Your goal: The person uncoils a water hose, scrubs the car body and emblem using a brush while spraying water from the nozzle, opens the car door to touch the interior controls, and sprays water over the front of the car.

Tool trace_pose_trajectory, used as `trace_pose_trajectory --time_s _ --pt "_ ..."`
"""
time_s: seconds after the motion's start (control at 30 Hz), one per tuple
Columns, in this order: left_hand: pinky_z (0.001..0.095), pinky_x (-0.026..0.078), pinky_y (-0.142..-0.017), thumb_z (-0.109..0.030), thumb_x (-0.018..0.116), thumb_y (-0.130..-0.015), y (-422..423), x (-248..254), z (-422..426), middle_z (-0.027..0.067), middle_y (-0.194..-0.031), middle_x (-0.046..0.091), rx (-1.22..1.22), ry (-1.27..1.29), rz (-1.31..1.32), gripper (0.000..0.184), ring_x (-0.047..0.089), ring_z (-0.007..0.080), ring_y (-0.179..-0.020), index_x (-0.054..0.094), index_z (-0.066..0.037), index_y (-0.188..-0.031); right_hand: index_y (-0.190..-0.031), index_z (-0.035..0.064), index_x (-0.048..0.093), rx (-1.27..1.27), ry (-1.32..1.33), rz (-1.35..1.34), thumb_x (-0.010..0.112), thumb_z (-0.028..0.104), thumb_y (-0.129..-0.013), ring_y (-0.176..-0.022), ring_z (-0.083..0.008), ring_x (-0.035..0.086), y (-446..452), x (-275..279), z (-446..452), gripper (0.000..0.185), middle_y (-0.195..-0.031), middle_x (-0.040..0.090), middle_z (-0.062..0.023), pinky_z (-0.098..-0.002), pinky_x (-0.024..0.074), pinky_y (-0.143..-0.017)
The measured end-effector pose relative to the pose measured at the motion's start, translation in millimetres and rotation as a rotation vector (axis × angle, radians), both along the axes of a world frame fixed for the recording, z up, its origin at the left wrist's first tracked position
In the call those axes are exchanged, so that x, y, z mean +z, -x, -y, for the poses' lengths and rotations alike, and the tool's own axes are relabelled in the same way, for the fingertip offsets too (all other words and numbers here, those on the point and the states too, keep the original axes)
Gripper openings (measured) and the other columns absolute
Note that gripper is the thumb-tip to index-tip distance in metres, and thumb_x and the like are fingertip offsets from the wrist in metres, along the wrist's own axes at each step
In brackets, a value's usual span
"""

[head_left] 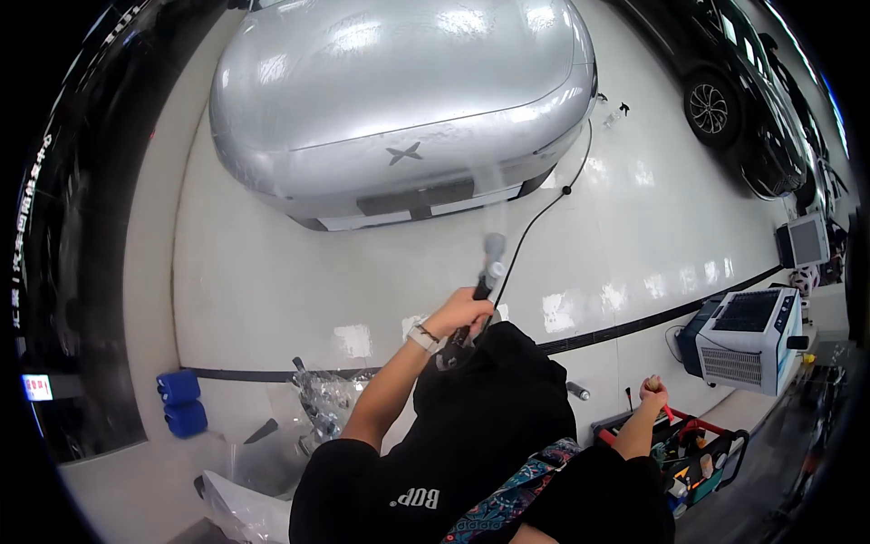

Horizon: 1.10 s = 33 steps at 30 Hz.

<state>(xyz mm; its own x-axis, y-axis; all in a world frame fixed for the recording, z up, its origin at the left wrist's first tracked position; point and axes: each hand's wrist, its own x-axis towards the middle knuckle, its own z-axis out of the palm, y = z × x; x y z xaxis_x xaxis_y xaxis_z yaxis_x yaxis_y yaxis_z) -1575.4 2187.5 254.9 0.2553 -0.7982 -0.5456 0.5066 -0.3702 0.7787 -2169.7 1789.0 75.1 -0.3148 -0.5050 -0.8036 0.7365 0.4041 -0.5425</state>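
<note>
Here the left hand (pixel 460 313), white watch (pixel 422 339) on its wrist, is being wrapped firmly around the dark handle of a spray gun (pixel 490 269), fingers curled closed with no gap showing. The gun is being held out in front of the black shirt (pixel 494 417), its grey nozzle being aimed at the silver car (pixel 408 100), well apart from the bumper, and a pale streak of mist is being seen between the two. Close beside the gun, a black cord (pixel 528 233) is being stretched up toward the car's right-hand corner. Over on the other side, the right hand (pixel 654 390) is being held out near the open toolbox (pixel 702 419), its fingers bent; whether anything is being gripped there cannot be told, so small is it being shown. Beyond that, floor space is being taken up by a boxy white cooler (pixel 748 340).
</note>
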Motion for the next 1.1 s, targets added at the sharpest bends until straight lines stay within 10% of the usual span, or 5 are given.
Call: trace_pose_trajectory --time_s 0.13,0.47,1.1 --pt "0.0297 0.041 -0.043 -0.010 0.062 -0.082 13 2 -7 0.0038 -0.059 0.052 -0.089 0.088 0.019 0.013 0.051 0.0148 -0.043 0.052 -0.002 -0.077 -0.111 0.0073 0.068 0.145 0.021 -0.049 0.055 0.011 -0.087 -0.103 -0.0266 0.066 -28 18 24 0.028 -0.110 0.070 -0.0104 -0.0438 0.0518 -0.089" --pt "0.0344 0.044 -0.046 -0.011 0.060 -0.082 -32 -61 -103 0.0054 -0.060 0.051 0.630 -0.027 -0.259 0.012 0.049 0.0161 -0.047 0.051 -0.004 -0.078 -0.109 0.0030 0.067 0.219 0.159 0.093 0.053 0.009 -0.091 -0.102 -0.0284 0.067 -89 63 68 0.024 -0.107 0.071 -0.0109 -0.0449 0.0511 -0.091" --pt "0.0327 0.042 -0.045 -0.011 0.060 -0.082 10 -33 59 0.0051 -0.060 0.050 0.301 -0.114 -0.100 0.013 0.047 0.0156 -0.044 0.050 -0.004 -0.076 -0.123 -0.0034 0.060 0.216 0.236 0.279 0.049 0.006 -0.094 -0.113 -0.0320 0.062 -49 45 156 0.032 -0.120 0.065 -0.0181 -0.0460 0.0490 -0.097"
